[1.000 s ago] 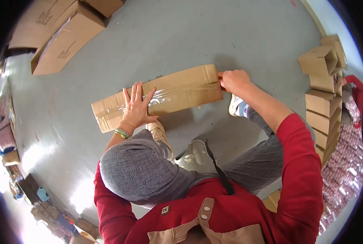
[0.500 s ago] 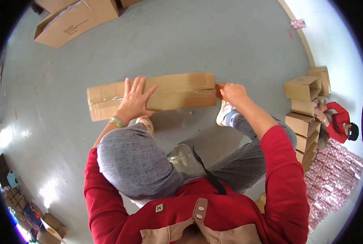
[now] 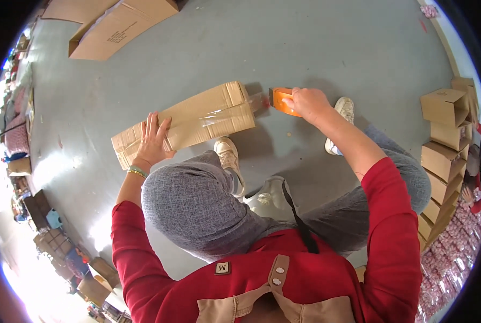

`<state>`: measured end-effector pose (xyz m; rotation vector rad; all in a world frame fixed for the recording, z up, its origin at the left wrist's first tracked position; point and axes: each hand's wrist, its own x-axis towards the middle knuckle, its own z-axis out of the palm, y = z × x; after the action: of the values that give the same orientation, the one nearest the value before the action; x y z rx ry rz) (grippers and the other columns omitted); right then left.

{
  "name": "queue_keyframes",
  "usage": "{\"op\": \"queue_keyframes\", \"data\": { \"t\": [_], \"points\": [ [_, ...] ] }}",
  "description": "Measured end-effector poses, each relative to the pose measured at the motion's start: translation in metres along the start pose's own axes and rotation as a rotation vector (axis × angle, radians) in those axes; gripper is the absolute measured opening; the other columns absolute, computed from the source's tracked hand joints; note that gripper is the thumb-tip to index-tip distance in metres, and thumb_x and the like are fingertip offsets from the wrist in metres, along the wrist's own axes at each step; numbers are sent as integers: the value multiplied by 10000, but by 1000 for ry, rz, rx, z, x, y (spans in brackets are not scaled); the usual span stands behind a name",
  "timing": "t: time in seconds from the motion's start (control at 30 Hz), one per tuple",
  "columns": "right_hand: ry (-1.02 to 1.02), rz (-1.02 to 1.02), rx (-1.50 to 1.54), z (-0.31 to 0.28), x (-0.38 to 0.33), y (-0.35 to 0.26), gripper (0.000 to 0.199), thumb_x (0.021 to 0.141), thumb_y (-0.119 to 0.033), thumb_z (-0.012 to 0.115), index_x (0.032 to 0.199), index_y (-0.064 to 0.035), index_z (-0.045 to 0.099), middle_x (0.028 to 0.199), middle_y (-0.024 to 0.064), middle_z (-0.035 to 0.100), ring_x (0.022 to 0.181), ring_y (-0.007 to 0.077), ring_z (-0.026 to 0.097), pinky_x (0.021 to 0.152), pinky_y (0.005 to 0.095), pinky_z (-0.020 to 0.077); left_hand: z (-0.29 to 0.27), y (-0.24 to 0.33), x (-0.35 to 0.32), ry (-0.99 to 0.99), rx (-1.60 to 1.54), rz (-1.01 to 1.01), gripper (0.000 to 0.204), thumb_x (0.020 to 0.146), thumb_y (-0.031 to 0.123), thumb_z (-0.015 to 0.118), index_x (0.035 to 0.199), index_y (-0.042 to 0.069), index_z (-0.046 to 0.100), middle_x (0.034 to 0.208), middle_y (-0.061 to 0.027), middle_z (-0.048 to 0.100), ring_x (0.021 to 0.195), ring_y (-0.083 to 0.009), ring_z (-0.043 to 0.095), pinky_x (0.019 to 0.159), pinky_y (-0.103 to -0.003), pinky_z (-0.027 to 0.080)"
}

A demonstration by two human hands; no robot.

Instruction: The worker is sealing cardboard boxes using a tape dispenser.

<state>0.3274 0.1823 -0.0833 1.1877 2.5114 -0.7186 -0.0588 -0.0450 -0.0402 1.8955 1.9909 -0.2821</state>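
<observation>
A long brown cardboard box (image 3: 197, 116) lies slanted on the floor in front of my legs, a strip of clear tape running along its seam. My left hand (image 3: 153, 139) rests spread on the box's left part, thumb and fingers apart. An orange tape dispenser (image 3: 284, 101) is gripped in my right hand (image 3: 309, 104), off the box's right end. Between that end and the dispenser, a length of clear tape (image 3: 258, 102) is stretched. My right fingers partly cover the dispenser.
A large open carton (image 3: 119, 32) stands at the far left. On the right are stacked open boxes (image 3: 444, 156), clear-wrapped pink packages (image 3: 450, 258) and a partly visible person (image 3: 474, 196). Boxes and mixed goods (image 3: 62, 247) line the left side. My shoes (image 3: 228, 159) flank the work area.
My right hand has drawn the dispenser away from the box's right end, pulling tape out. The box is now tilted more, its right end farther from me. My left hand stays on it.
</observation>
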Motion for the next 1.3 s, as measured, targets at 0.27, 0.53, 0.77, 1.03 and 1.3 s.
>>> {"op": "queue_keyframes", "data": {
  "t": [0.27, 0.53, 0.77, 1.03, 1.3],
  "points": [
    [7, -120, -117, -48, -18, 25, 421, 897, -419, 517, 869, -6, 599, 736, 165, 656, 697, 322, 645, 612, 415, 512, 15, 8, 4, -33, 82, -53, 1026, 573, 307, 810, 1423, 147, 260, 1478, -263, 124, 1391, -434, 111, 1113, -584, 143],
    [-9, -120, -179, -138, -97, 12, 382, 869, -361, 576, 908, 18, 607, 790, 194, 648, 708, 348, 639, 652, 413, 520, 20, 15, 13, -54, 166, -50, 999, 607, 375, 751, 1437, 144, 245, 1480, -268, 110, 1392, -431, 106, 1111, -593, 126],
    [184, -209, -210, -151, -102, 18, 363, 859, -328, 605, 908, 31, 607, 781, 192, 650, 701, 338, 641, 637, 395, 522, 24, 19, 14, -38, 172, -56, 986, 601, 398, 724, 1432, 156, 252, 1478, -267, 124, 1387, -439, 118, 1109, -600, 133],
    [-70, -45, -233, -97, -40, 36, 426, 892, -393, 530, 917, 23, 617, 764, 184, 653, 708, 325, 642, 655, 408, 514, 35, 16, 18, 38, 147, -27, 1013, 555, 421, 749, 1421, 203, 270, 1474, -268, 137, 1373, -456, 147, 1082, -640, 155],
    [-127, -26, -169, -47, 3, 31, 438, 883, -416, 526, 862, 7, 637, 789, 185, 663, 742, 342, 646, 678, 429, 515, 39, 7, 12, 74, 117, -29, 1057, 518, 466, 768, 1422, 204, 286, 1485, -267, 122, 1376, -457, 136, 1071, -657, 149]
  ]
}}
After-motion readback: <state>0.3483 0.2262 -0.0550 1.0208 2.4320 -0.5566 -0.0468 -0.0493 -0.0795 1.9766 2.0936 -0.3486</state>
